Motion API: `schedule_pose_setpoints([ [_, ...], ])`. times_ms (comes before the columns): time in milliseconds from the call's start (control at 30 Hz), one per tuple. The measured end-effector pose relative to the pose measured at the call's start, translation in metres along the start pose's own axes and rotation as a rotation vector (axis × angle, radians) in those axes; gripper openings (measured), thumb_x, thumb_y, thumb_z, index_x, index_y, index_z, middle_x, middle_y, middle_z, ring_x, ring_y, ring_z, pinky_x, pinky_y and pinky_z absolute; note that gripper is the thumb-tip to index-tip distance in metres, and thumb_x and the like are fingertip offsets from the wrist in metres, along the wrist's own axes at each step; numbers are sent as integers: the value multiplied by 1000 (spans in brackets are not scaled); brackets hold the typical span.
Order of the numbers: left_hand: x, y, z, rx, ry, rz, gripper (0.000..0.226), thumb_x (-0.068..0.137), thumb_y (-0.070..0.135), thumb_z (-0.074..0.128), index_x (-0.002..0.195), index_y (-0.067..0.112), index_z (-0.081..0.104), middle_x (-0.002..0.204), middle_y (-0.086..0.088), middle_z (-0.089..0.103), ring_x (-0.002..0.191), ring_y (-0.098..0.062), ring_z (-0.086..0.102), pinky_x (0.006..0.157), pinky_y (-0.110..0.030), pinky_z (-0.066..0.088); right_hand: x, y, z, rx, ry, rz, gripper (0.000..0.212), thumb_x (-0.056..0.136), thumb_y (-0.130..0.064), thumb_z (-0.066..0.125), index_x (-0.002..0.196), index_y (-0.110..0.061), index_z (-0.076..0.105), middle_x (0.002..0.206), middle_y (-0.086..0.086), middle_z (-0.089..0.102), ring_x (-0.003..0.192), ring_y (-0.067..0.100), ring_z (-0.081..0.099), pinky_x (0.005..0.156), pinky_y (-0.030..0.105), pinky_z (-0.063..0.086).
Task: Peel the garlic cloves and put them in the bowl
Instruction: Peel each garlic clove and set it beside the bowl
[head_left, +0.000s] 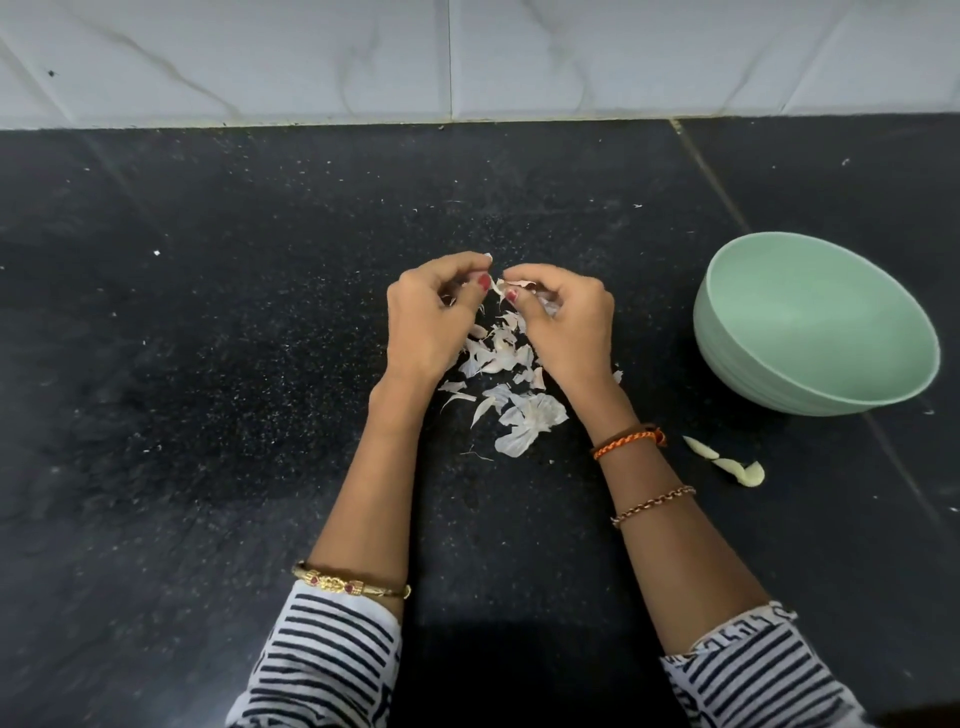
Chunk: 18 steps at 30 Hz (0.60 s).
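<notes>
- Head view: both hands raised over the black counter (208, 364), fingertips meeting above a scatter of peeled skins (511, 395).
- Left hand (434, 317): fingers curled, thumb and forefinger pinched toward the middle, probably bracing the clove (the clove itself mostly hidden behind the fingers).
- Right hand (563, 325): fingers curled too, thumb and forefinger nipping a scrap of papery skin (514, 284) at the clove's tip.
- Garlic clove between the two hands, barely showing; judged small, firm and light, slick once bare, so best held by its sides while the skin is torn from the pointed end.
- Skin judged thin, dry and brittle: likely to tear in flakes rather than in one piece.
- Wrists bent inward, forearms converging from the lower corners, striped sleeves (332, 660) pushed back.
- Two pale peeled cloves (727, 461) lying on the counter near the right wrist, just beside the green bowl (810, 291), not in it.
- Bowl interior showing nothing inside, so transfer judged not yet done.
</notes>
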<state>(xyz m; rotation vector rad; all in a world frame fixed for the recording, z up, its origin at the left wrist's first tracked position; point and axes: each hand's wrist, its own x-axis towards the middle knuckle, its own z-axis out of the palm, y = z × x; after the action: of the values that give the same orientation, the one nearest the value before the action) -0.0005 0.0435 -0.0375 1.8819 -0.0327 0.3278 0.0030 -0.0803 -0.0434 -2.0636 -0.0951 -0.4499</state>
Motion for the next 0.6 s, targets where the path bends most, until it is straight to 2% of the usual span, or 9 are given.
schedule_pose_setpoints([
  [100, -1, 0, 2, -32, -64, -4, 17, 86, 5, 63, 98, 14, 69, 83, 4, 66, 71, -5, 60, 63, -31, 58, 0, 1, -2, 60, 49, 37, 15, 78, 3, 66, 88, -8, 71, 80, -11, 64, 71, 0, 60, 74, 13, 49],
  [200, -1, 1, 2, -39, -68, -3, 17, 86, 4, 63, 87, 20, 68, 73, 12, 62, 63, -1, 57, 62, -36, 58, 0, 0, -2, 102, 53, 53, 18, 80, 5, 61, 85, -8, 71, 78, -11, 64, 75, 3, 63, 72, 16, 51],
  [333, -1, 1, 4, -16, -76, -31, 14, 86, 5, 63, 83, 19, 68, 66, 17, 57, 60, 3, 52, 72, -41, 57, 0, 0, -2, 129, 98, 43, 19, 80, 5, 60, 86, -10, 71, 78, -15, 64, 73, -1, 62, 69, 13, 50],
  [433, -2, 2, 4, -20, -50, -35, 17, 85, 5, 62, 84, 20, 68, 70, 15, 61, 66, -6, 57, 73, -38, 56, -1, 3, -5, 140, 104, 45, 16, 81, 1, 62, 89, -11, 70, 81, -15, 64, 79, 2, 63, 73, 17, 51],
  [500, -3, 4, 5, -12, -19, -12, 15, 85, 7, 63, 88, 19, 70, 78, 12, 65, 72, -12, 60, 74, -25, 53, -1, 4, -7, 142, 78, 42, 16, 82, 1, 64, 93, -9, 69, 82, -12, 65, 82, 4, 65, 76, 19, 52],
  [533, -3, 4, 5, -8, -20, 5, 13, 84, 9, 65, 90, 19, 70, 80, 12, 65, 73, -10, 60, 73, -21, 51, -1, 5, -7, 143, 60, 40, 17, 82, 1, 64, 95, -8, 69, 84, -10, 66, 83, 5, 65, 76, 19, 53],
  [600, -3, 4, 5, 3, -61, 40, 13, 81, 11, 70, 91, 19, 71, 79, 14, 65, 70, -1, 57, 74, -20, 50, -1, 4, -6, 140, 49, 28, 17, 81, 2, 64, 96, -6, 68, 85, -6, 67, 83, 8, 67, 75, 21, 54],
])
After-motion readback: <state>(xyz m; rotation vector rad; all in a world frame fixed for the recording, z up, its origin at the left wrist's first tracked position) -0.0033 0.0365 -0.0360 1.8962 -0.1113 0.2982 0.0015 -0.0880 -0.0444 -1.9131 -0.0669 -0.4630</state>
